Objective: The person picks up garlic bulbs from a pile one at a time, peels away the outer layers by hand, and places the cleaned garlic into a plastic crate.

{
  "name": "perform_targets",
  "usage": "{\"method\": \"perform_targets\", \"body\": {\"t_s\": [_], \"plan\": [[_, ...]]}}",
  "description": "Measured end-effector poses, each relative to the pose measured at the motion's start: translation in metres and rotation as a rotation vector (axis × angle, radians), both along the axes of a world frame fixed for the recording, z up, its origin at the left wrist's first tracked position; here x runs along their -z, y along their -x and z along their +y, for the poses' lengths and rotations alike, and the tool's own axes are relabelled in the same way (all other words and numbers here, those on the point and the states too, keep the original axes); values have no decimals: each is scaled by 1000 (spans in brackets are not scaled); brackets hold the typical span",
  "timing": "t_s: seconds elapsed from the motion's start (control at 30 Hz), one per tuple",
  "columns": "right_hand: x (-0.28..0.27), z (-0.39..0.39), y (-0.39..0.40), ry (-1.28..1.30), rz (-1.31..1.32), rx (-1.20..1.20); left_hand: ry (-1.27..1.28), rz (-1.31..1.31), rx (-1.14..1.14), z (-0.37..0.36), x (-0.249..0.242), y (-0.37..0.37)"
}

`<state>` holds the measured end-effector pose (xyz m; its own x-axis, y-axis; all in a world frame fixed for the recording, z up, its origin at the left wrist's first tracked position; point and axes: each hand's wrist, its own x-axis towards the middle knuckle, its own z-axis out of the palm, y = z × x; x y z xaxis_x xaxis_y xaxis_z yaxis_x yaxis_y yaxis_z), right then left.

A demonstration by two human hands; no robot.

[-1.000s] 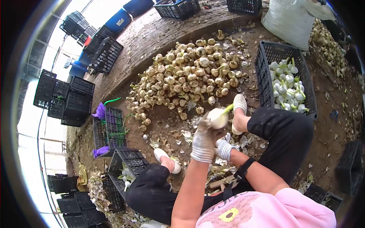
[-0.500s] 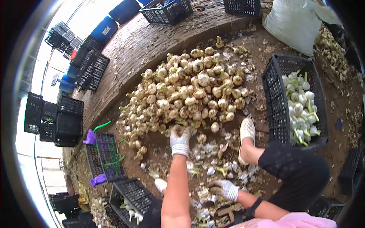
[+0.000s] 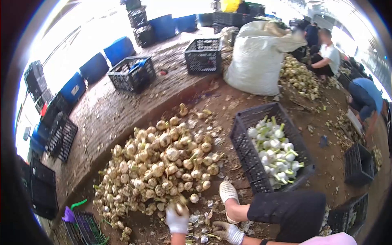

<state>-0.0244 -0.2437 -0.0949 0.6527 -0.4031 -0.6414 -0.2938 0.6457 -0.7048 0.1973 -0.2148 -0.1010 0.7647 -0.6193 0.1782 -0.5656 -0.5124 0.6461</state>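
Note:
A large pile of unpeeled garlic bulbs (image 3: 159,159) lies on the dirt ground. At its lower edge is my left hand (image 3: 177,217), in a white glove, its fingers closed round a garlic bulb and slightly blurred. To the right, my right hand (image 3: 229,232) is low over scattered skins near my foot, gloved, with its fingers loosely spread and nothing visible in them. A black crate (image 3: 249,165) right of the pile holds cleaned white bulbs (image 3: 275,153) with green stems.
A white sack (image 3: 255,61) stands behind the crate. Two black crates (image 3: 132,75) (image 3: 203,57) are beyond the pile; blue barrels (image 3: 94,67) line the back. At the upper right, people (image 3: 326,55) sit or bend near another garlic pile (image 3: 300,79). My shoe (image 3: 228,192) is beside the pile.
The view has swung right and up, bringing the other people into sight. My left hand now holds a bulb and has drawn back from the pile; my right hand is nearer to it.

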Motion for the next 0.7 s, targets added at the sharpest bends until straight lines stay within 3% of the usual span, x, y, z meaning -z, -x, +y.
{"method": "perform_targets", "body": {"t_s": [0.03,0.1,0.13,0.2,0.23,0.27,0.33,0.37,0.5,0.6,0.63,0.7], "plan": [[6,2,2,136,-43,30,-219,-55,102,21,-30,38],[30,9,4,409,-216,84,-213,1,235,63,-46,102],[44,17,7,199,-157,19,-221,19,325,77,-55,121],[4,13,16,205,-64,-129,-74,-107,252,89,-98,148],[1,17,16,249,-133,-153,4,-126,180,98,-95,156],[-2,21,15,293,-200,-181,-43,174,115,112,-89,160],[-25,25,15,112,-339,-161,311,372,36,109,-146,183],[-26,31,12,92,-387,-144,210,85,104,117,-140,180],[-34,36,12,148,-328,-182,7,-237,108,124,-170,200],[-50,38,17,-469,-470,-80,17,-299,120,126,-174,203],[-69,38,21,-495,-444,-69,-5,-402,168,128,-174,200],[-43,39,13,-577,-437,-120,-34,-446,191,130,-178,203]]}}
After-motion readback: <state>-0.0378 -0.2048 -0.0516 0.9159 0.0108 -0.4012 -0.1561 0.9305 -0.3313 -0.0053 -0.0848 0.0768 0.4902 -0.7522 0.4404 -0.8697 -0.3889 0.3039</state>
